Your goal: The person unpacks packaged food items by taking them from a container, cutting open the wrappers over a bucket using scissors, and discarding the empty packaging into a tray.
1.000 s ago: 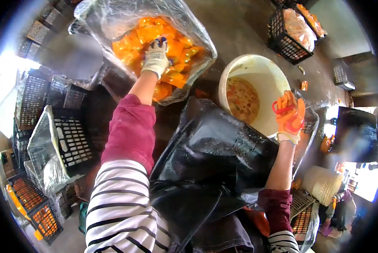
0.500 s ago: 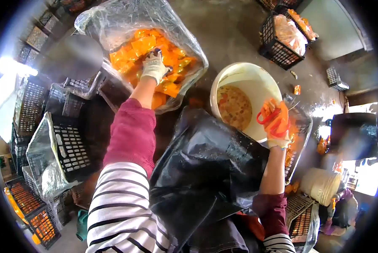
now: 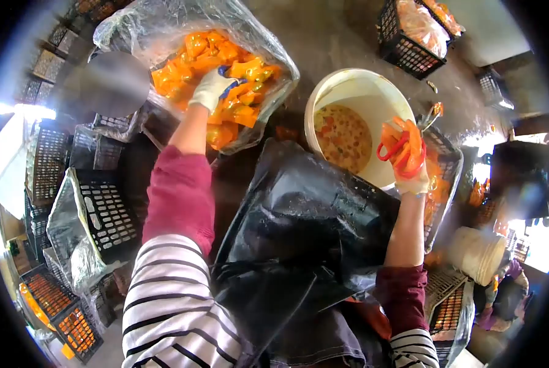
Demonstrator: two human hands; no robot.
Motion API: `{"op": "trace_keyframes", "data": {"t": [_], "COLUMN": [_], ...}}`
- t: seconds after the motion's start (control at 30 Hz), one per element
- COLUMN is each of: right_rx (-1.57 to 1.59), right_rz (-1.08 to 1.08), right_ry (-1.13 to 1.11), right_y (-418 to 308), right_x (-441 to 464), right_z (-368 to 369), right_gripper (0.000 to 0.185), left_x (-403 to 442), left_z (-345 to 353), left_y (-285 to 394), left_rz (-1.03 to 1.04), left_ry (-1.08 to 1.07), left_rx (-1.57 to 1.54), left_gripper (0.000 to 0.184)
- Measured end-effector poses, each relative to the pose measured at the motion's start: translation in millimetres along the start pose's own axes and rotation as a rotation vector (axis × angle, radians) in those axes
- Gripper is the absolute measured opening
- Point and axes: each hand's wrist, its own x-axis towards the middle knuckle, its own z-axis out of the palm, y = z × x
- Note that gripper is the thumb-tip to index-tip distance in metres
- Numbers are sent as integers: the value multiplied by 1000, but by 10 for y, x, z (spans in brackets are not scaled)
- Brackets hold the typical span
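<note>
My left hand [image 3: 216, 88], in a white glove with blue fingertips, reaches over orange packets [image 3: 234, 104] in a crate lined with clear plastic [image 3: 280, 55]. Its fingers are apart and rest on the packets. My right hand [image 3: 404, 153], in an orange and white glove, is closed around red-handled scissors [image 3: 396, 149], whose blades point up and away. It is over the right rim of a white bucket [image 3: 388, 98], which holds cloudy liquid with orange and brown pieces [image 3: 345, 140]. A black apron [image 3: 317, 208] covers my lap.
Black crates [image 3: 106, 214] with plastic liners stand at the left. Another black crate [image 3: 409, 52] with a filled bag is at the upper right. A lined crate [image 3: 437, 184] of orange items lies beside my right hand. At the lower right are a white bucket [image 3: 476, 254] and a co-worker [image 3: 510, 291].
My left hand has shifted slightly left over the packets, with its wrist turned. The fingers of my right hand have drawn in around the scissors. The whole view has shifted a little.
</note>
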Motion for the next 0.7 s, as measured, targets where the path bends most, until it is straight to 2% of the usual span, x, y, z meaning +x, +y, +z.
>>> {"op": "trace_keyframes", "data": {"t": [0.1, 0.13, 0.17, 0.23, 0.27, 0.37, 0.43, 0.5, 0.53, 0.57, 0.6, 0.7], "right_rx": [-1, 151, 127, 83, 84, 57, -7, -70, -104, -62, -21, -23], "right_rz": [142, 80, 121, 202, 159, 131, 249, 270, 280, 294, 307, 425], "right_ry": [176, 188, 223, 293, 248, 213, 307, 278, 264, 206, 151, 119], "right_y": [26, -9, -12, 15, -6, -34, 9, 77, 113, 150, 189, 227], "right_x": [-15, -72, -74, -57, -90, -174, -99, -96, -94, -104, -128, -104], "right_z": [-29, 70, 40, -64, -23, 60, -47, -115, -151, -193, -245, -320], "right_gripper": [53, 43, 43, 42, 43, 44, 45, 46, 47, 48, 50, 56], "left_x": [-283, -278, -270, -107, -169, -333, -517, -695, -582, -463, -462, -480], "left_z": [93, 205, 319, 456, 423, 220, 41, -110, 6, 127, 179, 324], "left_y": [-17, -127, -241, -570, -536, -532, -378, -113, -306, -507, -468, -271], "left_rz": [-51, -43, -27, -49, 25, 21, 113, 259, 537, 570, 481, 190], "left_ry": [89, 126, 163, 99, 111, 42, 76, 145, -354, -1080, -1173, -749], "left_rx": [-640, -903, -1148, -1671, -1792, -2137, -2173, -2164, -2674, -2995, -3115, -2917], "left_gripper": [45, 40, 34, 32, 32, 35, 42, 49, 58, 68, 71, 65]}}
